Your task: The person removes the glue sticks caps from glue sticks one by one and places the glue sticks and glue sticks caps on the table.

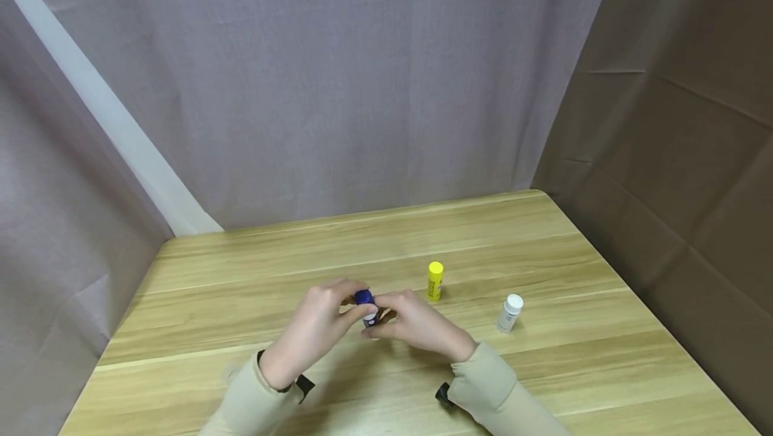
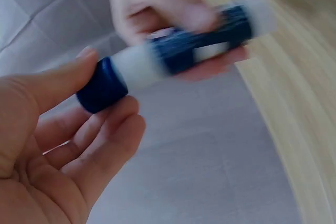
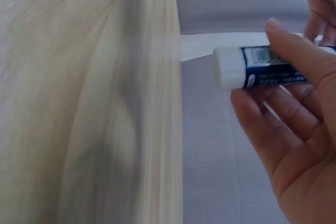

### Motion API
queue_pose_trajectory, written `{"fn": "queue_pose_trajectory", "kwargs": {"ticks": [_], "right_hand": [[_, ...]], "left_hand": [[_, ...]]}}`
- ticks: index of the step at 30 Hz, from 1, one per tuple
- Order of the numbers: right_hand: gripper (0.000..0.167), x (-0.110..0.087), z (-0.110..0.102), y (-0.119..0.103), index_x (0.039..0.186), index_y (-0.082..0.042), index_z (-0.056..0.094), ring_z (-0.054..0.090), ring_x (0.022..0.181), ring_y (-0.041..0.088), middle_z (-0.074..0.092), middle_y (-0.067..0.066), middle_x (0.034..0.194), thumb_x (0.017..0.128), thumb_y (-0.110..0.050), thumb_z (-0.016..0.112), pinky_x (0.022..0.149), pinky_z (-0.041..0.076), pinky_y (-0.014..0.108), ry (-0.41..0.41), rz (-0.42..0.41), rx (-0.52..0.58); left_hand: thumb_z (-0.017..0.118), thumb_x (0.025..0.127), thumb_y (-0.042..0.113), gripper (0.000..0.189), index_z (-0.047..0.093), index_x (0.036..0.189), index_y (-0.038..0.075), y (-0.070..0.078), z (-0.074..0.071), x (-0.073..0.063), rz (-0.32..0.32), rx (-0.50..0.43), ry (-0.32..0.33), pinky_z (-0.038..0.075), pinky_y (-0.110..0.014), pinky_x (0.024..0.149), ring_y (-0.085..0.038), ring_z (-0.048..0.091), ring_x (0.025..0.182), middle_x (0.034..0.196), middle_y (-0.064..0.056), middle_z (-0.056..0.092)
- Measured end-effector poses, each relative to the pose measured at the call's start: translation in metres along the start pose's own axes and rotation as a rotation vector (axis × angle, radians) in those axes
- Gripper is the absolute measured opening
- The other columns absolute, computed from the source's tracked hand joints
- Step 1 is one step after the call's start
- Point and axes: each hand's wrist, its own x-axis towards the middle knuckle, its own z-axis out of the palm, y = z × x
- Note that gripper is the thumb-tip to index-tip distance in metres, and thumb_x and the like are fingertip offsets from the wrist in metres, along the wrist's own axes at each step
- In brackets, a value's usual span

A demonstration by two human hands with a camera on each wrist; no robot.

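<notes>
Between both hands, above the table, is a glue stick (image 2: 176, 56) with a dark blue label and white ends. My left hand (image 1: 314, 325) pinches its blue cap (image 2: 102, 85) between thumb and fingers. A white section shows between cap and label in the left wrist view; I cannot tell how firmly the cap sits. The labelled body is gripped by my right hand (image 1: 419, 329), thumb on one side and fingers on the other. In the right wrist view, the white base (image 3: 229, 68) sticks out past that hand, and the cap end is mostly hidden.
A yellow glue stick (image 1: 435, 282) stands on the wooden table (image 1: 272, 282) just beyond the right hand. Farther right stands a small white bottle (image 1: 510, 313) with a white cap. Grey cloth (image 1: 314, 87) hangs behind the table, brown cloth (image 1: 688, 174) at its right.
</notes>
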Motion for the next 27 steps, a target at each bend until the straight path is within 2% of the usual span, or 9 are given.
{"fn": "queue_pose_trajectory", "kwargs": {"ticks": [3, 6, 12, 18, 23, 27], "right_hand": [[0.024, -0.001, 0.002, 0.003, 0.11, -0.008, 0.07, 0.068, 0.09, 0.005, 0.075, 0.007, 0.102, 0.089, -0.017, 0.078, 0.081, 0.057, 0.022, -0.004, 0.014, -0.005], [0.019, -0.001, 0.001, 0.005, 0.105, -0.009, 0.07, 0.068, 0.09, 0.006, 0.074, 0.007, 0.1, 0.09, -0.014, 0.078, 0.082, 0.057, 0.023, 0.003, 0.014, -0.005], [0.018, 0.0, -0.001, 0.004, 0.104, -0.006, 0.07, 0.068, 0.089, 0.004, 0.074, 0.007, 0.1, 0.09, -0.015, 0.078, 0.082, 0.057, 0.022, -0.002, 0.014, -0.02], [0.02, 0.001, -0.001, 0.006, 0.104, -0.003, 0.069, 0.068, 0.087, 0.004, 0.074, 0.006, 0.098, 0.089, -0.013, 0.079, 0.08, 0.057, 0.02, -0.016, 0.014, -0.028], [0.021, 0.001, -0.001, 0.007, 0.101, -0.005, 0.07, 0.068, 0.086, 0.002, 0.073, -0.004, 0.094, 0.089, -0.02, 0.079, 0.079, 0.057, 0.021, -0.012, 0.022, -0.04], [0.023, 0.0, -0.002, 0.007, 0.1, -0.007, 0.07, 0.068, 0.086, 0.002, 0.07, -0.012, 0.092, 0.089, -0.025, 0.079, 0.079, 0.057, 0.021, -0.013, 0.035, -0.051]], "left_hand": [[0.08, 0.086, 0.012, 0.027, 0.073, 0.108, 0.0, 0.002, -0.007, 0.002, -0.008, -0.017, 0.081, 0.061, -0.027, 0.073, -0.016, 0.071, 0.084, 0.093, -0.004, 0.071], [0.082, 0.084, 0.013, 0.03, 0.074, 0.109, 0.001, 0.004, -0.015, 0.005, -0.021, 0.005, 0.111, 0.06, -0.025, 0.072, -0.014, 0.07, 0.082, 0.09, -0.001, 0.07], [0.082, 0.085, 0.016, 0.03, 0.074, 0.111, 0.002, 0.004, -0.023, 0.006, -0.054, 0.021, 0.093, 0.06, -0.026, 0.072, -0.011, 0.069, 0.082, 0.09, 0.001, 0.069], [0.08, 0.087, 0.018, 0.029, 0.074, 0.111, 0.004, 0.002, -0.021, 0.006, -0.042, 0.02, 0.097, 0.06, -0.026, 0.074, -0.012, 0.07, 0.085, 0.095, 0.001, 0.072], [0.081, 0.087, 0.019, 0.026, 0.074, 0.109, 0.007, -0.002, -0.022, 0.006, -0.039, 0.025, 0.117, 0.059, -0.025, 0.075, -0.011, 0.068, 0.087, 0.096, 0.003, 0.072], [0.081, 0.086, 0.017, 0.027, 0.073, 0.11, 0.006, -0.009, -0.025, 0.004, -0.057, 0.017, 0.135, 0.059, -0.023, 0.073, -0.012, 0.069, 0.087, 0.097, 0.001, 0.072]]}}
